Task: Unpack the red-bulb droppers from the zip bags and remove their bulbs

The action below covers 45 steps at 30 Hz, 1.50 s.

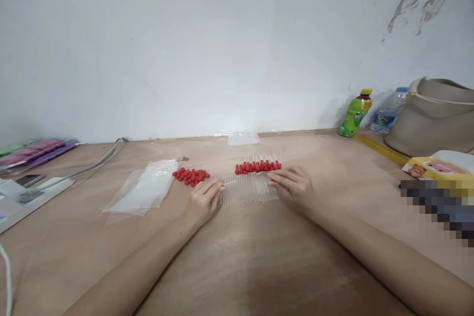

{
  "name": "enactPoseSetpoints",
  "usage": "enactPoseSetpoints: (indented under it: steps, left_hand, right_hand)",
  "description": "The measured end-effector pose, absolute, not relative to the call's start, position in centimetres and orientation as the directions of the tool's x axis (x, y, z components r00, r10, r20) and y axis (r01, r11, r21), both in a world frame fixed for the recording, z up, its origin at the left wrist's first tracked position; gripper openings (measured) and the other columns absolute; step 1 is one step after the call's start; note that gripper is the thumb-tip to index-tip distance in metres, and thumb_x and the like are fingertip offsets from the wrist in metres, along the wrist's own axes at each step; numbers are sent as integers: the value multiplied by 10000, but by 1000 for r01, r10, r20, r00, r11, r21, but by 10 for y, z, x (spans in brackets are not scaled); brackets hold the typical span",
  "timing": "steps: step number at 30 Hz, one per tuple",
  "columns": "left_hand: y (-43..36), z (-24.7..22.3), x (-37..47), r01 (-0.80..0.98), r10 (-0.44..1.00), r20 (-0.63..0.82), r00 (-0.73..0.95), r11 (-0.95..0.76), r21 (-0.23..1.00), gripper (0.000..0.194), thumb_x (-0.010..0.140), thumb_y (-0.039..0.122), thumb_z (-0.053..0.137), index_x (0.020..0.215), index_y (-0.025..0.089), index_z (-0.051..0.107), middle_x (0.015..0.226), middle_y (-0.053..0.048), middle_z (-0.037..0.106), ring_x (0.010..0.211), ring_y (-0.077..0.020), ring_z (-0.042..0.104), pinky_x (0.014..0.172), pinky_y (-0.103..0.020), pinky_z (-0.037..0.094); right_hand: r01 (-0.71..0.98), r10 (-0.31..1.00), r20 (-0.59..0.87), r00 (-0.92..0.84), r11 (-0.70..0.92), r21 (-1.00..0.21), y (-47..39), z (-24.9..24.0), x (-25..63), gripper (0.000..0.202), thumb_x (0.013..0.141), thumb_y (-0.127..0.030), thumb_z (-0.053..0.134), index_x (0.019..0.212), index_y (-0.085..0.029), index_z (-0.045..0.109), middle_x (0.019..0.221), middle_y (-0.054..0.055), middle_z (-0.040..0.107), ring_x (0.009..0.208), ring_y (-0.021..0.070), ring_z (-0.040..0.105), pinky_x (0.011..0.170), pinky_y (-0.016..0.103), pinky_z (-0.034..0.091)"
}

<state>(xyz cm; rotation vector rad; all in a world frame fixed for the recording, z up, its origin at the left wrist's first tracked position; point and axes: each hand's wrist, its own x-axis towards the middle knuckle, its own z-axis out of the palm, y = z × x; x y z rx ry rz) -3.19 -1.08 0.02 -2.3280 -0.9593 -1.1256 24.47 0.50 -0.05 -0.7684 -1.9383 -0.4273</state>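
Note:
My left hand [204, 201] pinches a thin clear tube [230, 184] that points to the right. Beside it, a row of clear tubes [237, 195] lies side by side on the brown table [237, 256]. My right hand [295, 187] is at the right end of this row, its fingertips pressed together; what they hold is too small to make out. Behind the tubes runs a line of red-tipped pieces [258, 167] with clear stems pointing away. A pile of loose red caps [190, 176] sits just behind my left hand.
Clear plastic bags [142, 190] lie left of the caps, another small bag [243, 138] near the wall. A green bottle [355, 113], a water bottle [389, 111] and a beige bin [431, 117] stand back right. A grey cable [92, 164] crosses the left side.

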Motion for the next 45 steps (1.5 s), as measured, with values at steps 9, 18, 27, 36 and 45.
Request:
enactPoseSetpoints:
  steps: [9,18,27,36,45]
  left_hand:
    - [0,-8,-51,926,676,670,307,-375,-47,403,801,79,323,1149,184,496,797,-39,447,657,-137,477,540,-220,423]
    - [4,-12,-52,923,683,653,328,-378,-68,288,807,128,358,993,153,576,782,-59,514,659,-154,524,531,-229,413]
    - [-6,-5,-40,870,739,624,255,-457,186,243,845,301,425,981,158,568,805,-43,574,621,-129,550,607,-253,455]
    - [-6,-4,-41,830,647,702,297,-539,146,220,836,272,466,982,147,573,866,-72,580,757,-173,555,715,-318,469]
    - [-9,1,-37,767,562,719,409,-638,62,173,816,208,487,944,160,593,934,-83,564,924,-208,507,816,-370,441]
  right_hand:
    - [692,748,633,198,351,-630,53,6,310,295,735,-397,558,894,-153,604,718,44,620,581,138,532,558,266,429]
    - [670,850,506,143,293,-682,71,-20,323,287,730,-342,513,916,-152,620,825,73,634,638,139,569,592,266,448]
    - [732,869,491,-58,371,-571,55,-10,315,201,723,-366,539,769,-193,633,787,26,659,750,170,578,675,276,425]
    - [742,864,504,-1,339,-578,53,-9,316,285,725,-444,523,734,-193,658,770,20,663,780,186,584,714,286,421]
    - [822,911,398,108,143,-551,55,10,299,312,709,-480,507,625,-213,645,701,12,656,719,183,587,700,296,399]
